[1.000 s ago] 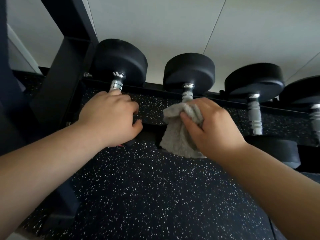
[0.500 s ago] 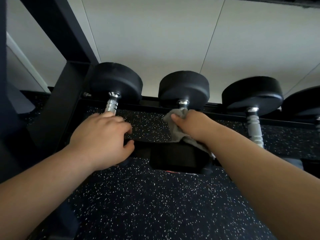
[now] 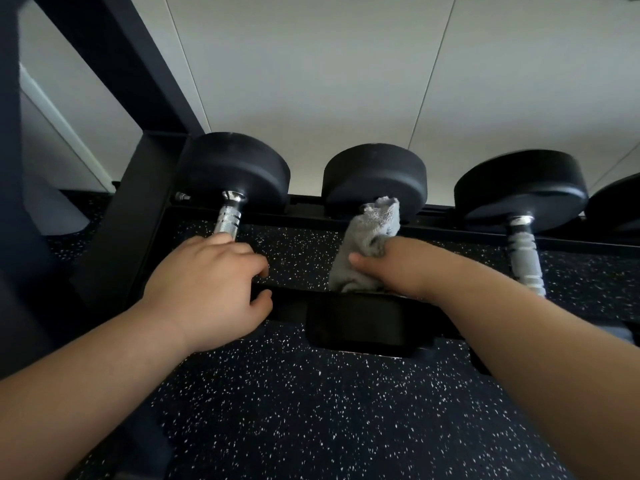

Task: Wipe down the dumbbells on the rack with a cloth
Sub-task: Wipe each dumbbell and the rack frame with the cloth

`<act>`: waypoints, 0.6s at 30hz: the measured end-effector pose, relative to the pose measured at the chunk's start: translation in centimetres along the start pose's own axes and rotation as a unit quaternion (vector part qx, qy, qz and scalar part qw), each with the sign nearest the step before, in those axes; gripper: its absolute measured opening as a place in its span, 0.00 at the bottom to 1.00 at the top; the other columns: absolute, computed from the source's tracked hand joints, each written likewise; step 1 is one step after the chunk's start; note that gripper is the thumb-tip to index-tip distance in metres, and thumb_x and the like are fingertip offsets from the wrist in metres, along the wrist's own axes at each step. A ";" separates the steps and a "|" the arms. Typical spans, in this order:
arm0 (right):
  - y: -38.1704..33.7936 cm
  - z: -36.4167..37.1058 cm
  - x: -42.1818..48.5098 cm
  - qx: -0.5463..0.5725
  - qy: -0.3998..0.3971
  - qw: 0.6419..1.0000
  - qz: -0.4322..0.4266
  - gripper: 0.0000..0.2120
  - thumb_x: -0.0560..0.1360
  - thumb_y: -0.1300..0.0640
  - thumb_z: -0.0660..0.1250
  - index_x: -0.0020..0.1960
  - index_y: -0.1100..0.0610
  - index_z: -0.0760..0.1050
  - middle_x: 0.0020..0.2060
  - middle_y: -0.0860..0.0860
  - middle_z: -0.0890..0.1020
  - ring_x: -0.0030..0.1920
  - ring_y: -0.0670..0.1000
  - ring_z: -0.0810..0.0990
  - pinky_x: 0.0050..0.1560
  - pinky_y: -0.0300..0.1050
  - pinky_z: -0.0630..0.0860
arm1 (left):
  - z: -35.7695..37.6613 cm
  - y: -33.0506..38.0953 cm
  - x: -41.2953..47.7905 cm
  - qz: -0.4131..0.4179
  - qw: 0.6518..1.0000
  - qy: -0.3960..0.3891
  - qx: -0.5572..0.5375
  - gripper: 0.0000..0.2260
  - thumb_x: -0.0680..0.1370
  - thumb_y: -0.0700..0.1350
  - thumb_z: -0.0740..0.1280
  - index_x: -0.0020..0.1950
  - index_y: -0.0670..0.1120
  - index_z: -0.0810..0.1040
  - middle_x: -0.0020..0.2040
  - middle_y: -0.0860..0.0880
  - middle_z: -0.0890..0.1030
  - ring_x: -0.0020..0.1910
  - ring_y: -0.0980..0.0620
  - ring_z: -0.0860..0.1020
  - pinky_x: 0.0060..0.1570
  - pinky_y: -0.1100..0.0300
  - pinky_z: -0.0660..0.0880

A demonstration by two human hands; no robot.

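Rack (image 3: 291, 308), four dumbbells side by side across its rails.
- Left dumbbell (image 3: 235, 168): next to the upright post (image 3: 117, 237); left hand (image 3: 207, 289) curled over its handle.
- Middle dumbbell (image 3: 374, 174): cloth (image 3: 370, 237) around its handle, gripped by right hand (image 3: 391, 268).
- Right dumbbell (image 3: 519, 185): right of it, fourth dumbbell (image 3: 620, 202) at the edge.

Wall (image 3: 311, 81) behind; floor (image 3: 277, 410) beneath.

This is a gym's free-weight area. A row of black round-headed dumbbells (image 3: 235, 168) with knurled chrome handles lies side by side across the rails of a black steel rack (image 3: 138, 209), whose slanted upright rises at the left. Beneath the rack runs black rubber flooring (image 3: 311, 410) flecked with white, and a pale panelled wall (image 3: 311, 81) stands behind.
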State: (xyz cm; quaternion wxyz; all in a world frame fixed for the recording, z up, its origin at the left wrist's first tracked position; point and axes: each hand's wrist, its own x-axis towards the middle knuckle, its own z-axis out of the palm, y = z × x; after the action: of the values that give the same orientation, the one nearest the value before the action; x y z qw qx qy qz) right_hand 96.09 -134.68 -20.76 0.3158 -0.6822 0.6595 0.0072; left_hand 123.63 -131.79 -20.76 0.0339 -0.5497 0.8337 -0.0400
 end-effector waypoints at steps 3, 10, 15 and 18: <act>-0.4 0.3 2.2 0.132 0.110 0.984 0.043 0.29 0.83 0.37 0.57 0.70 0.59 0.75 0.58 0.58 0.83 0.54 0.57 0.81 0.53 0.45 0.75 | 0.0 0.0 0.0 -0.005 1.000 0.001 0.004 0.24 0.73 0.67 0.54 0.54 0.58 0.83 0.46 0.60 0.81 0.53 0.54 0.78 0.53 0.53 0.75; 0.7 0.2 2.9 0.164 0.106 0.980 0.047 0.28 0.82 0.35 0.57 0.57 0.60 0.78 0.49 0.54 0.83 0.48 0.54 0.81 0.51 0.46 0.75 | 0.0 0.1 0.0 -0.009 1.000 0.012 -0.005 0.22 0.73 0.66 0.55 0.51 0.57 0.84 0.44 0.60 0.82 0.51 0.53 0.79 0.50 0.51 0.77; 1.6 -0.2 -0.7 -0.008 -0.073 0.997 0.012 0.28 0.80 0.31 0.58 0.58 0.54 0.80 0.57 0.51 0.82 0.53 0.50 0.79 0.60 0.46 0.72 | 0.1 0.1 -0.1 -0.007 1.000 0.018 -0.001 0.21 0.73 0.65 0.57 0.50 0.56 0.85 0.43 0.58 0.82 0.50 0.52 0.79 0.48 0.52 0.77; 1.1 -0.1 -1.0 0.006 -0.065 0.998 0.015 0.30 0.80 0.31 0.60 0.64 0.54 0.78 0.61 0.51 0.80 0.57 0.52 0.79 0.61 0.46 0.72 | 0.0 0.1 -0.1 -0.008 1.000 0.020 0.002 0.22 0.73 0.65 0.55 0.50 0.56 0.84 0.43 0.58 0.82 0.50 0.52 0.79 0.48 0.52 0.76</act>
State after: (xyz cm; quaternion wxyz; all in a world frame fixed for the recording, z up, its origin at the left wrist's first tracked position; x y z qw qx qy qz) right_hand 94.95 -133.79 -20.67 0.3621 -0.6681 0.6480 0.0519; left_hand 123.55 -131.65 -20.78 0.0178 -0.5551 0.8299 -0.0528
